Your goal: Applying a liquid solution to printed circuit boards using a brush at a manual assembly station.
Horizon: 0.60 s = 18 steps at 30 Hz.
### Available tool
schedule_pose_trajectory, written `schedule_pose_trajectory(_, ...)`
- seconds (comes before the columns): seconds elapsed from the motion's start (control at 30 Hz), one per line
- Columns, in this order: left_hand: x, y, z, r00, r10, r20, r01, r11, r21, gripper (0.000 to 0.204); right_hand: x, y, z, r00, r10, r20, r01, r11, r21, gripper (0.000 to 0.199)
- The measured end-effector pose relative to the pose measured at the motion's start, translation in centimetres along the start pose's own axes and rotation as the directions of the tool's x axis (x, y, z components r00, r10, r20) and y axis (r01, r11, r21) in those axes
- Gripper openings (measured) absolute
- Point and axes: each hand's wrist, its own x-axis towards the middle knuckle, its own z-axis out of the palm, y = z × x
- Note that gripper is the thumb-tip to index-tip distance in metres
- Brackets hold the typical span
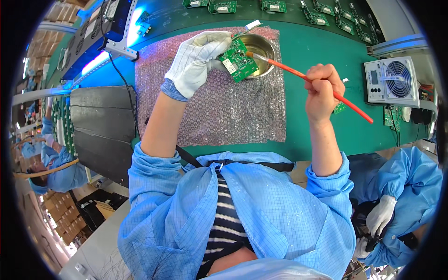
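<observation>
My left hand (198, 60), in a white glove, is closed on the upper left edge of a green circuit board (240, 59). The board is tilted and held over a round metal bowl (270, 48) with some liquid in it. A thin orange-handled brush (289, 69) is gripped in my bare right hand (323, 92). Its bristle tip meets the right part of the board, and its handle slants down to the right past my fist. Part of the bowl is hidden behind the board.
Pink bubble wrap (210, 114) covers the green table (298, 135) under the bowl. A white fan unit (392, 81) stands at the right, a blue-lit machine (95, 35) at the left. Several circuit boards (222, 6) line the far side. A co-worker's gloved hand (380, 215) shows at lower right.
</observation>
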Motion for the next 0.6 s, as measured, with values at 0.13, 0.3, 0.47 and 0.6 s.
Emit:
schedule_pose_trajectory(0.13, 0.3, -0.2, -0.1, 0.998, 0.059, -0.017, -0.060, 0.997, -0.055, 0.034, -0.8, 0.3, 0.4, 0.999, 0.009, 0.052, -0.001, 0.990, -0.143, 0.009)
schedule_pose_trajectory(0.3, 0.4, -0.3, -0.4, 0.997, 0.051, -0.057, -0.057, 0.993, -0.105, 0.036, -1.6, 0.4, 0.7, 0.997, -0.081, -0.001, 0.080, 0.987, -0.136, 0.009)
schedule_pose_trajectory(0.47, 0.3, -0.3, -0.2, 0.992, 0.109, -0.062, -0.116, 0.986, -0.122, 0.036, -1.8, 0.3, 1.0, 0.980, -0.166, 0.109, 0.187, 0.957, -0.223, 0.011)
schedule_pose_trajectory(0.6, 0.3, -0.3, -0.1, 0.988, 0.124, -0.087, -0.137, 0.978, -0.156, 0.034, -1.8, 0.1, 1.0, 0.991, -0.088, -0.102, 0.070, 0.982, -0.174, 0.010)
